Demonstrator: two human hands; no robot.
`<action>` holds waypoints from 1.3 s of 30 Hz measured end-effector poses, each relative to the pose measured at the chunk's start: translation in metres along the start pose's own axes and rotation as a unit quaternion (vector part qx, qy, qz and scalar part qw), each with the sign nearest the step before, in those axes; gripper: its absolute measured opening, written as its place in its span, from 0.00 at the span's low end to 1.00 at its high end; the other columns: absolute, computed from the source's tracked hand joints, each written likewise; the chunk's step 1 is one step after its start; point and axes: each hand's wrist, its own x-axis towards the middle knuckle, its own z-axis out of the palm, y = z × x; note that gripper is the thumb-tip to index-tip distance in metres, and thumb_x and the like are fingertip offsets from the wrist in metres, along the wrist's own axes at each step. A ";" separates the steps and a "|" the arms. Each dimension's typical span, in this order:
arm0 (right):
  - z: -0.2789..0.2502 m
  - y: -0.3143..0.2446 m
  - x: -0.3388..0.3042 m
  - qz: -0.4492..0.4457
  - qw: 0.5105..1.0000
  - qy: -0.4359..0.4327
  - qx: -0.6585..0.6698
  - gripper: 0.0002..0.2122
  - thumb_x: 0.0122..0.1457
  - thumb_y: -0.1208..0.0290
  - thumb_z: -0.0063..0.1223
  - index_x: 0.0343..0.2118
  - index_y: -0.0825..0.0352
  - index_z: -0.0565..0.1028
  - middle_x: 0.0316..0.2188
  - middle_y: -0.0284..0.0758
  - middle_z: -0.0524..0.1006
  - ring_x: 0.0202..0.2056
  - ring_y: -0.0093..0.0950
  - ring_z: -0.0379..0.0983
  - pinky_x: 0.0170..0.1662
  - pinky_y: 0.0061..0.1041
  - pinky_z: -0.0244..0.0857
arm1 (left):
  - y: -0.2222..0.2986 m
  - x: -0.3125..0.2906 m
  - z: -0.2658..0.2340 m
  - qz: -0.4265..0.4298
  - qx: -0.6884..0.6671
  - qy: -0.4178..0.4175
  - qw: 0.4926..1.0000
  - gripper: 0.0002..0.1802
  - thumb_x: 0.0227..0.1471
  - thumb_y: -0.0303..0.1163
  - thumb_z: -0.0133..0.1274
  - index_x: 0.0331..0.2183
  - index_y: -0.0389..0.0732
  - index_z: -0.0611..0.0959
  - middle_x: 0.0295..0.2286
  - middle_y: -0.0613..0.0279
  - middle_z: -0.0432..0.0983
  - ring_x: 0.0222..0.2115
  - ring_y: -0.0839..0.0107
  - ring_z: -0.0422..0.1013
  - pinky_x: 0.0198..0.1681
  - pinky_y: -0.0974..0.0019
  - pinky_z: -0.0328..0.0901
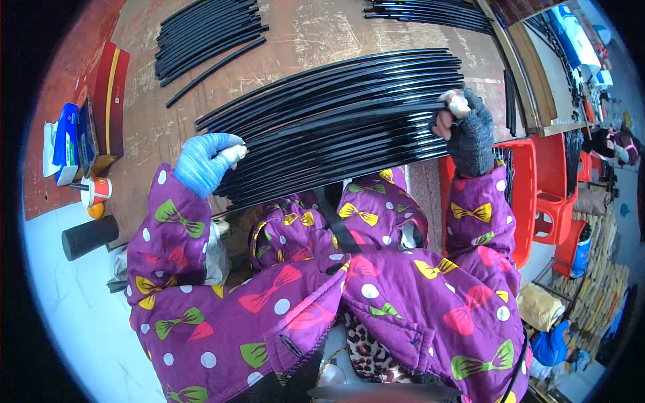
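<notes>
Black rods (336,138) run from near left to far right at the bench's (316,30) near edge, left hand (203,163) pinching at their left ends, right hand (472,134) at their right.

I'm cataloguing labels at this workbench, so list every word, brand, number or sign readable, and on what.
Nothing reads clearly enough to quote.
Red box with yellow stripe: mark too small.
Blue-and-white tissue pack: print too small.
Red-and-white paper cup: marking too small.
Glossy black slender rods: none discernible.
</notes>
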 end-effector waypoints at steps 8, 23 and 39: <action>-0.019 0.008 0.002 0.018 0.999 0.015 -0.038 0.08 0.51 0.70 0.44 0.31 0.69 0.68 0.12 0.30 0.62 0.13 0.21 0.57 0.18 0.20 0.54 | -0.015 -0.003 -0.012 -0.083 -0.038 -0.006 0.996 0.09 0.43 0.26 0.52 0.31 0.35 0.78 0.16 0.67 0.70 0.13 0.83 0.62 0.16 0.78 0.56; -0.022 0.021 -0.004 -0.015 0.999 0.025 -0.029 0.07 0.50 0.73 0.46 0.30 0.70 0.69 0.13 0.31 0.64 0.13 0.21 0.59 0.18 0.19 0.56 | -0.011 -0.008 -0.003 -0.017 -0.045 0.042 0.998 0.07 0.42 0.27 0.53 0.28 0.36 0.79 0.18 0.69 0.71 0.16 0.84 0.63 0.18 0.79 0.57; -0.053 0.006 -0.001 -0.025 0.990 0.042 -0.131 0.06 0.49 0.72 0.46 0.28 0.69 0.69 0.14 0.29 0.65 0.15 0.19 0.61 0.20 0.16 0.55 | -0.029 -0.006 -0.012 -0.049 -0.051 0.014 0.997 0.06 0.37 0.22 0.54 0.25 0.34 0.79 0.16 0.67 0.70 0.13 0.82 0.63 0.16 0.78 0.56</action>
